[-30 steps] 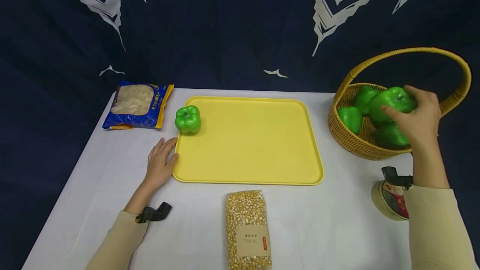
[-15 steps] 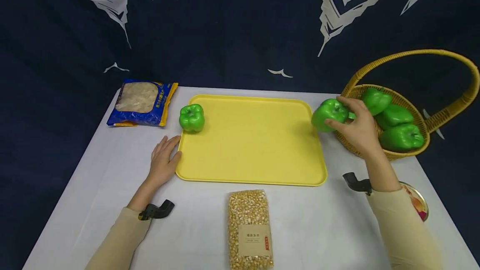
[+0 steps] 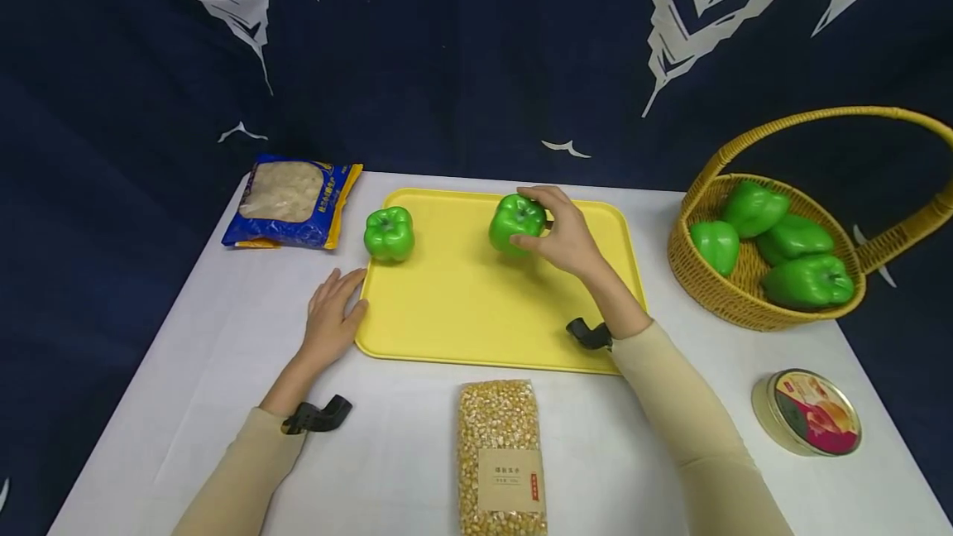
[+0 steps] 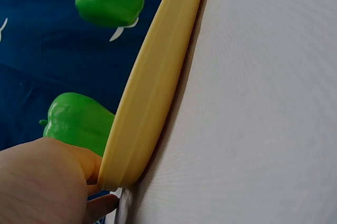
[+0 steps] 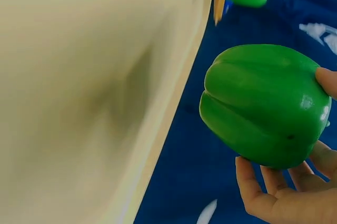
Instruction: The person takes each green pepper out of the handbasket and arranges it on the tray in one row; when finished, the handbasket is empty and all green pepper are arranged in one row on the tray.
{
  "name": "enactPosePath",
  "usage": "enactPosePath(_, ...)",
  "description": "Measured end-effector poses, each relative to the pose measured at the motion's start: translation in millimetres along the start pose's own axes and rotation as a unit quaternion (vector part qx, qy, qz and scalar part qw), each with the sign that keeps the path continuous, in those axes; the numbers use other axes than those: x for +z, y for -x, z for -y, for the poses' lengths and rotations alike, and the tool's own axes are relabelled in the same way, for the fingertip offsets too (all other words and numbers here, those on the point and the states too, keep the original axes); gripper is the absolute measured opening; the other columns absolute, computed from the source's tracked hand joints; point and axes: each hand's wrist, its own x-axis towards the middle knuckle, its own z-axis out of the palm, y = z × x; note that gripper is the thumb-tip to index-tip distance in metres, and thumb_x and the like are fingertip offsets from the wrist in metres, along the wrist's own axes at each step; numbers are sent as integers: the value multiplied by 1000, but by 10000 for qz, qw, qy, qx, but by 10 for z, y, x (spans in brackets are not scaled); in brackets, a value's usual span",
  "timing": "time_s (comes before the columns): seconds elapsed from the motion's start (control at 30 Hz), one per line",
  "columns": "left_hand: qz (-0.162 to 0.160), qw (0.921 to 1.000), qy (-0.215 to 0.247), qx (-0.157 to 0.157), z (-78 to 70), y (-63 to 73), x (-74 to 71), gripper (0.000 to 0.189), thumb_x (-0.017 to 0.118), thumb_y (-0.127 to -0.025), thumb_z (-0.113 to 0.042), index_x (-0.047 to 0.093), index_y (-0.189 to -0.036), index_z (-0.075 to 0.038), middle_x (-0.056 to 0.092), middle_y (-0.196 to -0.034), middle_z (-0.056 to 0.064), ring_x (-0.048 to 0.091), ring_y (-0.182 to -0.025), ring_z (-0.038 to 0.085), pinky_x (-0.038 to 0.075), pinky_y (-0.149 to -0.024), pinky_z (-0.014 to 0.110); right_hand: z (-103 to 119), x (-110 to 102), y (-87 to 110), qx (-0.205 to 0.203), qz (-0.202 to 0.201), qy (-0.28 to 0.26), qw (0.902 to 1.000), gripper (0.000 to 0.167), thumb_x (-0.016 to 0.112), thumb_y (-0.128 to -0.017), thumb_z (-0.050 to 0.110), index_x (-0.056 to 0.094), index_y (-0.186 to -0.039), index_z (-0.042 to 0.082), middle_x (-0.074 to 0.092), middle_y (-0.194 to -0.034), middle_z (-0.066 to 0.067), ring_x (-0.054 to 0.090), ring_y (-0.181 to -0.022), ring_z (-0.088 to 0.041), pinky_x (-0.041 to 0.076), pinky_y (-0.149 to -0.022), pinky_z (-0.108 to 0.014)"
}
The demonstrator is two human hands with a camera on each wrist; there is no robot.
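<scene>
A green bell pepper (image 3: 514,223) is gripped by my right hand (image 3: 562,234) over the middle of the yellow tray (image 3: 462,313). In the right wrist view the same bell pepper (image 5: 263,105) sits between thumb and fingers, apart from the tray's surface. Another bell pepper (image 3: 390,234) rests at the tray's upper left corner. My left hand (image 3: 332,317) lies by the tray's left edge, fingertips touching the rim. In the left wrist view the left hand (image 4: 47,182) partly covers that corner bell pepper (image 4: 81,124).
A wicker basket (image 3: 700,288) with a tall handle holds several green bell peppers at right. Nearer stands a round tin (image 3: 807,412). A bag of corn kernels (image 3: 500,445) lies in front of the tray, and a blue packet (image 3: 290,201) at the back left.
My right hand has lifted the bell pepper out of the basket and carried it left, over the tray. The left hand stays at the tray's edge. The head view has shifted slightly.
</scene>
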Motion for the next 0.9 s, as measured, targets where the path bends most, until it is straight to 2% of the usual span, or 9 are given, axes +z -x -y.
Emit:
enactPosePath(0.2,-4,10000,6,34,-15,5,-16,49,48,-98,-8,40,-146,0,39,-152,22,13,-148,44,3,-119,60,157,377,-228,-255,395,89,9989,69,81,-76,10,53,-138,3,51,-139,-13,52,-123,-30,46,-104,-46)
enactPosePath(0.4,-22,10000,-24,5,-2,-1,-7,50,49,-98,-7,40,-147,0,39,-152,21,13,-149,42,2,-120,59,208,634,-382,-270,706,165,9970,69,81,-76,11,53,-138,3,52,-139,-12,52,-124,-29,43,-106,-43)
enactPosePath(0.63,-23,10000,-42,17,-11,-3,1,50,49,-98,-7,40,-147,0,39,-152,21,14,-149,42,2,-120,59,190,799,-464,-151,958,276,9949,69,80,-76,12,52,-139,5,51,-142,-10,51,-127,-28,43,-106,-43)
enactPosePath(0.9,-2,10000,-55,-29,-11,3,-6,50,49,-98,-7,40,-147,0,39,-153,21,13,-149,42,2,-120,58,236,890,-482,-348,996,211,9942,68,79,-77,11,52,-139,5,52,-141,-11,50,-128,-28,40,-109,-44)
